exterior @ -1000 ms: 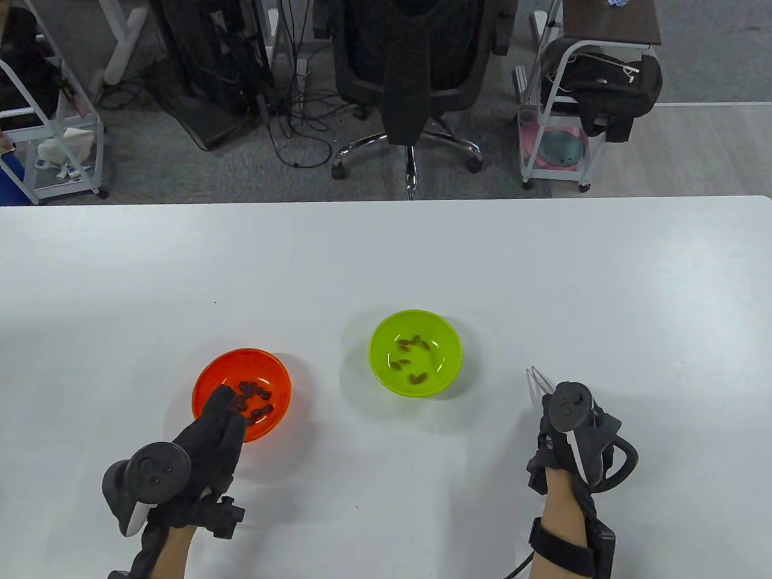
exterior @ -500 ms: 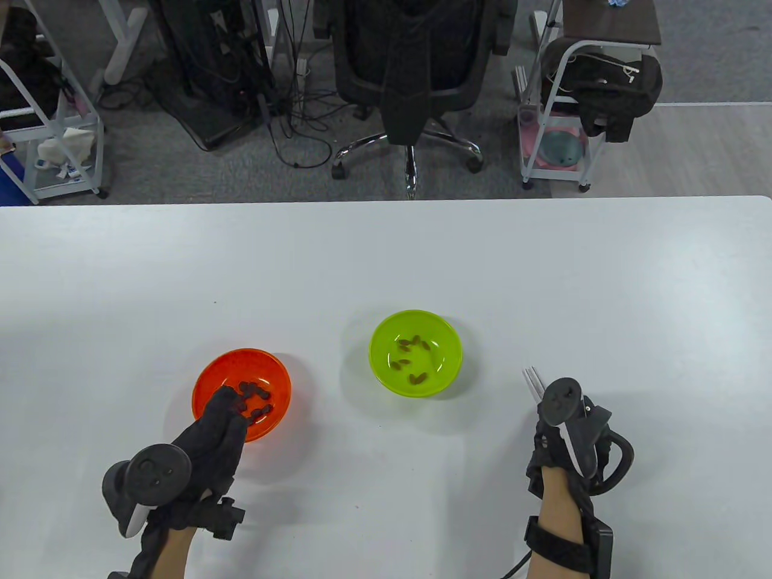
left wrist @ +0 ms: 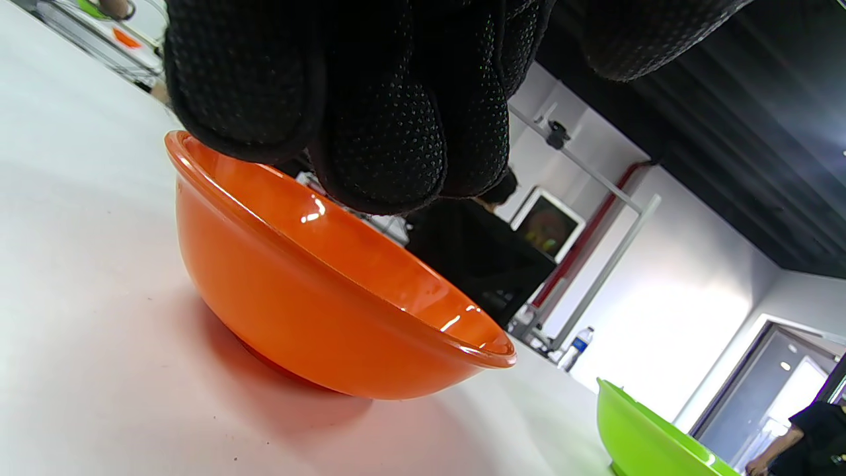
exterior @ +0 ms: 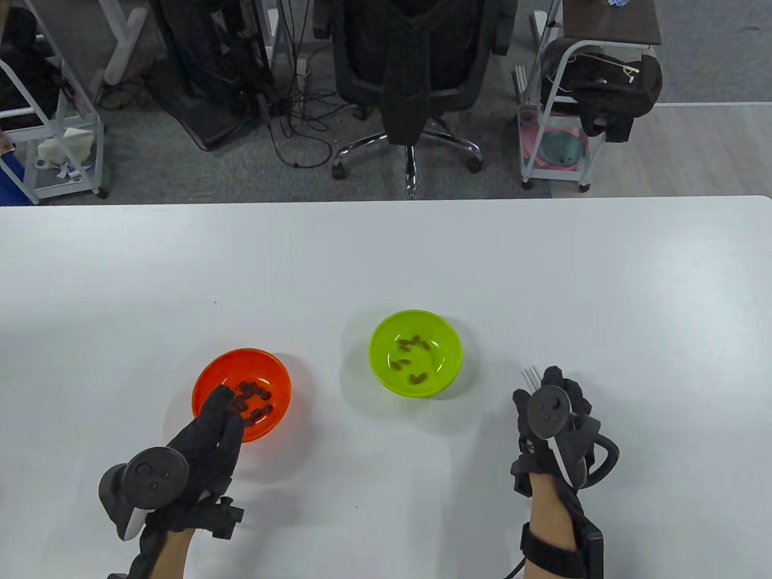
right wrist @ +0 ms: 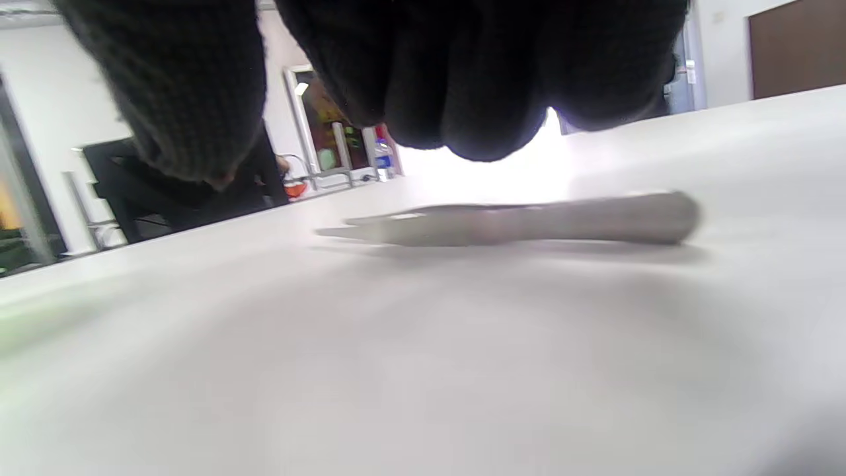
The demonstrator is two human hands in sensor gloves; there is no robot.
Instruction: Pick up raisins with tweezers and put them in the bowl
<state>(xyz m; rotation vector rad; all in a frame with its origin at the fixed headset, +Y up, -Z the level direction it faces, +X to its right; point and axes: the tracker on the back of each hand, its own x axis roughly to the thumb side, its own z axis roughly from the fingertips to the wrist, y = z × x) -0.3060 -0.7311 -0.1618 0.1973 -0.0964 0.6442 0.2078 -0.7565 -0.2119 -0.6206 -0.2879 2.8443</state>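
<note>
An orange bowl [exterior: 241, 356] holds several dark raisins [exterior: 256, 393]; a green bowl [exterior: 416, 315] to its right holds several raisins [exterior: 415, 345] too. My left hand [exterior: 222, 403] rests its fingers on the orange bowl's near rim; the left wrist view shows the fingers [left wrist: 383, 132] over the rim of the bowl [left wrist: 297, 297]. Silver tweezers [exterior: 531, 375] lie flat on the table right of the green bowl. My right hand [exterior: 546, 383] hovers over them. In the right wrist view the fingers [right wrist: 462, 99] hang just above the tweezers [right wrist: 515, 225], apart from them.
The white table [exterior: 386, 259] runs to a far edge, with an office chair [exterior: 416, 72] and carts beyond it. The green bowl's edge [left wrist: 648, 436] shows at the lower right of the left wrist view.
My right hand has shifted left and forward over the tweezers, covering more of them. The tweezers stay on the table. My left hand has stayed on the orange bowl.
</note>
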